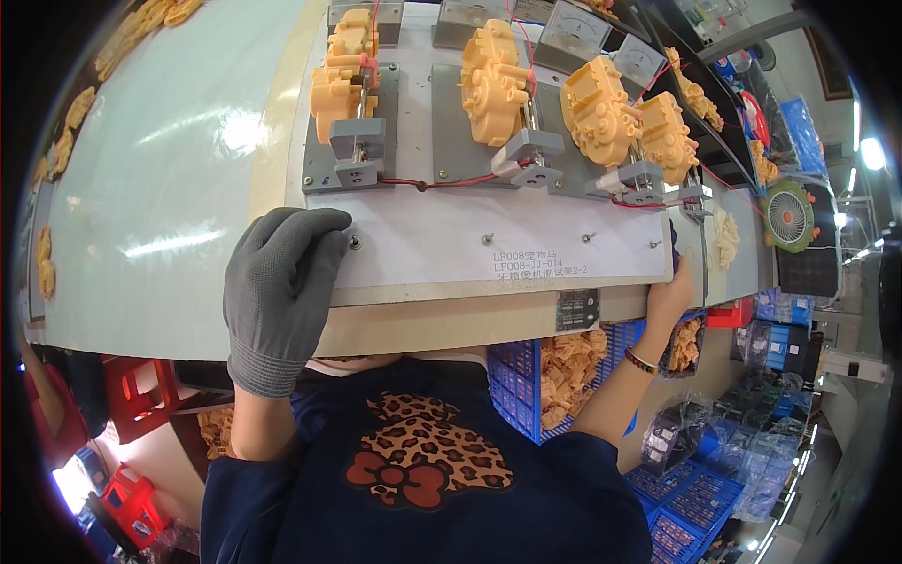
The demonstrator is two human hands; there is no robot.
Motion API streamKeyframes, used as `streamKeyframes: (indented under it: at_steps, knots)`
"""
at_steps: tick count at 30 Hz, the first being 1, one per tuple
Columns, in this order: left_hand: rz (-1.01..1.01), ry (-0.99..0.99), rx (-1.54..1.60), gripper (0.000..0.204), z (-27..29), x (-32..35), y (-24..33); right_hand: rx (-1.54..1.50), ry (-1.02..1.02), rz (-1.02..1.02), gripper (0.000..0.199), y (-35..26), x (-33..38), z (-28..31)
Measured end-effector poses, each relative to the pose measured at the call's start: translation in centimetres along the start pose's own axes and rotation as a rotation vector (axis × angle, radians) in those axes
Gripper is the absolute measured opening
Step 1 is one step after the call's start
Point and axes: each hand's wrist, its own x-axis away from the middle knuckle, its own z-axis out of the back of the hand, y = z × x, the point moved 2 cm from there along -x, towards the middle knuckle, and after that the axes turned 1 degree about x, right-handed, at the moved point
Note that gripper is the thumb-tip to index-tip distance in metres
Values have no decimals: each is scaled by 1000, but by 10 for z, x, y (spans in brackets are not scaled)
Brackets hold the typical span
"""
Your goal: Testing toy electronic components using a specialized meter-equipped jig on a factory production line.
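A white test board (pixel 432 258) lies in front of me, carrying grey fixtures with several yellow-orange plastic gearbox housings (pixel 493 85). Curled over its front left corner is my left hand (pixel 282 291), in a grey knitted glove, fingers together beside a small screw post (pixel 354 242). My right hand (pixel 670 287) closes at the board's front right edge; its fingers are mostly hidden, and something dark blue shows beside them. Red and black wires (pixel 423 185) link the fixtures. Grey clamp blocks (pixel 357 139) stand below the housings.
Analog meters (pixel 573 36) stand behind the fixtures. More yellow-orange parts lie at the table's far left rim and at the right. A blue crate (pixel 515 381) with such parts sits below the table edge. A green fan (pixel 789 216) and red stools (pixel 139 399) are farther out.
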Motion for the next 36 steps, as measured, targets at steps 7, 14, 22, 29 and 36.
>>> streamKeyframes:
  at_steps: [7,14,22,29,36]
  knots:
    - [6,2,-17,12,-2,0,1,-73,198,311,36,-12,-6,14]
    - [31,26,-32,12,-4,1,3,-28,52,204,30,21,-15,-17]
    - [-136,33,-150,11,-7,2,0,74,33,308,29,5,-25,16]
    - [-221,63,-352,14,-13,2,16,-485,73,358,15,-64,3,42]
    - [-314,-20,-195,16,-63,-16,61,-624,188,337,9,-79,11,32]
